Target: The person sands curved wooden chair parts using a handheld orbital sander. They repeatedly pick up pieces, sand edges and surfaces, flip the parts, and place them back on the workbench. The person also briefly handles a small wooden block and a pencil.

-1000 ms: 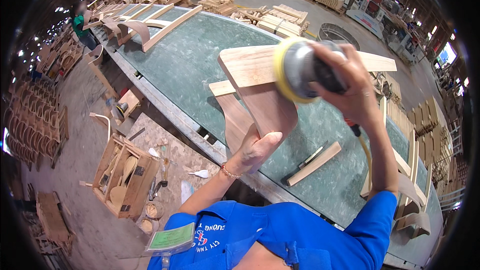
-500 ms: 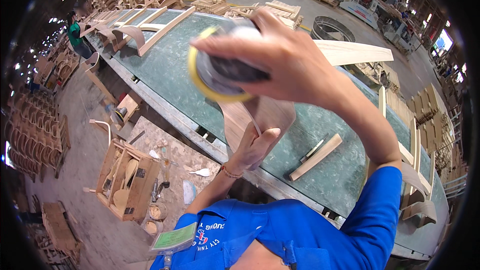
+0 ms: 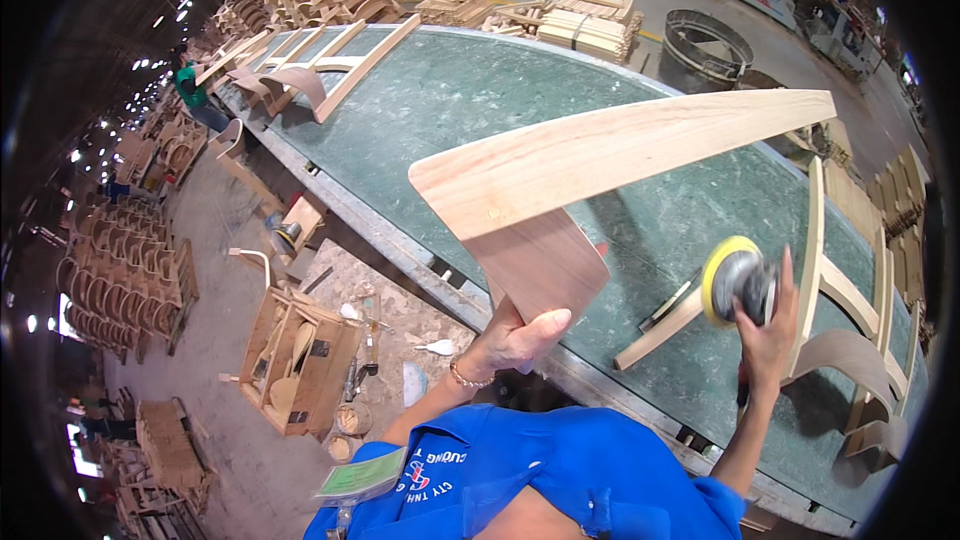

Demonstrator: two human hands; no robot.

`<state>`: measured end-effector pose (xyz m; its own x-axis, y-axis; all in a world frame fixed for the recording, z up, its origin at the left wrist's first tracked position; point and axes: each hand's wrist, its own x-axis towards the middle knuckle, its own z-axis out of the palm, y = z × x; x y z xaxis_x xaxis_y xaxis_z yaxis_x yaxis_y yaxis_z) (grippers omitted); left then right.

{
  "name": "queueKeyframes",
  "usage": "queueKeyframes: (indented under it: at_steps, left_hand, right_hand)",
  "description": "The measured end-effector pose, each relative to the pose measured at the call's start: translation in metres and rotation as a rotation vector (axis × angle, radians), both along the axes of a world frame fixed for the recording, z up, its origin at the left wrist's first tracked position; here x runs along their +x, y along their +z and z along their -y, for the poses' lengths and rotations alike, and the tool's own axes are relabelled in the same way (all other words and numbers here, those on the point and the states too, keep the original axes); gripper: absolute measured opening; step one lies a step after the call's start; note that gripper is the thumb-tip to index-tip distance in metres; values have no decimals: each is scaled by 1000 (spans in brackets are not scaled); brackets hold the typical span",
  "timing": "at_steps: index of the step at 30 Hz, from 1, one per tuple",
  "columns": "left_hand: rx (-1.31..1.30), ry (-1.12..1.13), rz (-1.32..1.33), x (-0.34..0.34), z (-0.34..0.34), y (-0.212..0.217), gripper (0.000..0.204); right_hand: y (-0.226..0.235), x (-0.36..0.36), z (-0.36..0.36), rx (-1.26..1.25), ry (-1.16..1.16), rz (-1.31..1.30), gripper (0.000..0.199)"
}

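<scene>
Inspection step, by my reading: left hand (image 3: 515,338) fingers pinch the curved wooden panel (image 3: 590,175) raised above the green desk (image 3: 480,90), right hand (image 3: 768,335) fingers wrap the sander (image 3: 738,280) (pad apparently off the wood); next move needs pad set flat on panel.

The board (image 3: 560,180) hides the left hand's (image 3: 515,340) fingers behind its dark lower end, leaving only thumb and palm showing. The right hand (image 3: 765,335) covers the sander's (image 3: 738,282) body, so just its yellow disc shows. Beyond the board, small tools on the floor beside the crate (image 3: 295,365) are too small to tell.
</scene>
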<state>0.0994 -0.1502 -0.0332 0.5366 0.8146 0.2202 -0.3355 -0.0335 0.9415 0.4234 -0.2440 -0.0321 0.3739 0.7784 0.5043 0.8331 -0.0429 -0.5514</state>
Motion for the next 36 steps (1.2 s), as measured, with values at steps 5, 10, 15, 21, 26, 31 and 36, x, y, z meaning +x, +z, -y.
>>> queueKeyframes:
  at_steps: [5,10,15,21,26,31,36]
  left_hand:
    - [-116,13,-90,5,13,11,66]
    - [-163,72,-36,10,17,13,69]
    - [-173,22,-19,11,9,18,79]
    - [-128,-19,216,29,-52,37,102]
    - [-154,-161,711,23,-92,52,80]
    - [-216,-171,746,47,-89,86,62]
    - [175,-43,324,23,-51,136,72]
  right_hand:
    - [-134,31,67,-304,-404,-156,86]
    - [-194,41,94,-397,-611,-230,84]
    - [-217,57,94,-436,-644,-103,80]
    - [-182,59,28,-140,-261,130,56]
    - [-172,-27,-24,-106,162,-356,39]
    - [-200,-72,-33,-321,433,-872,44]
    - [-231,-97,-37,-299,312,-1409,84]
